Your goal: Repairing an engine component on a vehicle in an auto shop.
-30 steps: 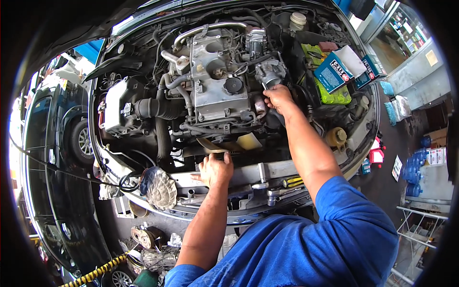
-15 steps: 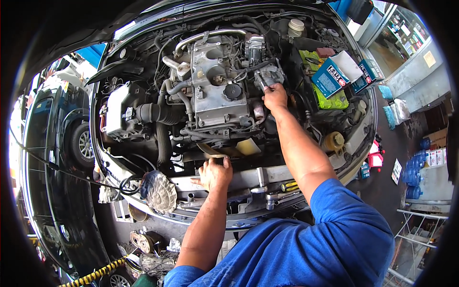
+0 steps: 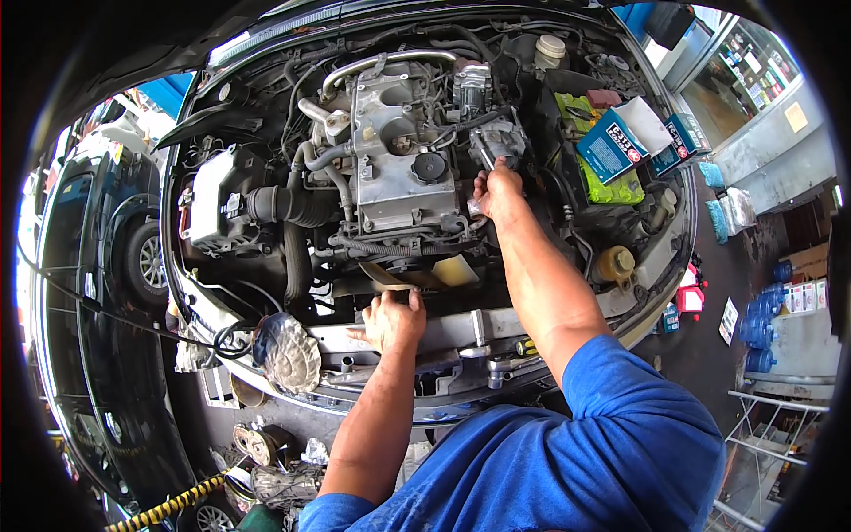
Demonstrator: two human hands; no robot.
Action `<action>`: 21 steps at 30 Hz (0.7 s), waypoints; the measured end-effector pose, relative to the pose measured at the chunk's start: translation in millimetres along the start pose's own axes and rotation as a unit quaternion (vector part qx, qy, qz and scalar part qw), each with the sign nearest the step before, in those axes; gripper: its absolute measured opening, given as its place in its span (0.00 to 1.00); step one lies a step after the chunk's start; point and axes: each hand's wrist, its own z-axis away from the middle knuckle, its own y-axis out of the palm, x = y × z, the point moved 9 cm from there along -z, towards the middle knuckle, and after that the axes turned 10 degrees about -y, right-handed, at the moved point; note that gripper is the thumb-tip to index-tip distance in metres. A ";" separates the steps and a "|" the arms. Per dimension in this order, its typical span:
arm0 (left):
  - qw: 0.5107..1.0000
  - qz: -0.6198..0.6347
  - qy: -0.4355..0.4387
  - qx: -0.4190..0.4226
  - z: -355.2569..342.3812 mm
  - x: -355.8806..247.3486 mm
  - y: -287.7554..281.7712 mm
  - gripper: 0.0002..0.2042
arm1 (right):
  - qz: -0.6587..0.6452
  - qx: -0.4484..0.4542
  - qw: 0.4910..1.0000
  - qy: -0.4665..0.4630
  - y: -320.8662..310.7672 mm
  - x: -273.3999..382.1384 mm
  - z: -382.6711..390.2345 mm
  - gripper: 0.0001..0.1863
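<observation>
My right hand is closed round the lower end of a slim metal hand tool, over the right side of the engine. The tool's upper end lies against a metal part there; its exact kind cannot be made out. At the front of the engine bay, my left hand has its fingers bent over the edge of a yellowed fan blade. Its fingertips are partly hidden, and one finger sticks out to the left. A second fan blade shows to the right of this hand.
On the front crossmember lie a socket tool, a ratchet and a round silvery part. Blue boxes and a yellow-green cloth rest at the bay's right. A dark car stands at left.
My right hand has shifted slightly left and down, and more of the metal tool shows above it. The left hand stays at the fan blade. The whole view has shifted a little.
</observation>
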 end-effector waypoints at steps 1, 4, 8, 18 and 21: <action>1.000 0.001 -0.001 0.001 0.3 0.4 -0.1 0.28 | 0.031 0.011 0.999 -0.010 2.2 2.3 1.6 0.15; 1.000 -0.002 -0.001 0.000 0.3 0.1 -0.6 0.28 | 0.061 0.013 0.998 -0.024 7.3 1.6 5.8 0.17; 1.000 0.000 0.002 0.003 -1.8 0.2 -0.2 0.29 | 0.001 0.005 0.999 0.049 5.8 -8.0 6.0 0.18; 1.000 0.010 0.008 -0.003 3.0 -1.2 -1.8 0.30 | 0.189 -0.056 0.967 -0.158 -2.3 20.9 0.9 0.20; 1.000 0.001 -0.001 0.001 2.8 7.1 0.3 0.29 | 0.158 -0.051 0.982 -0.091 3.4 12.8 15.0 0.18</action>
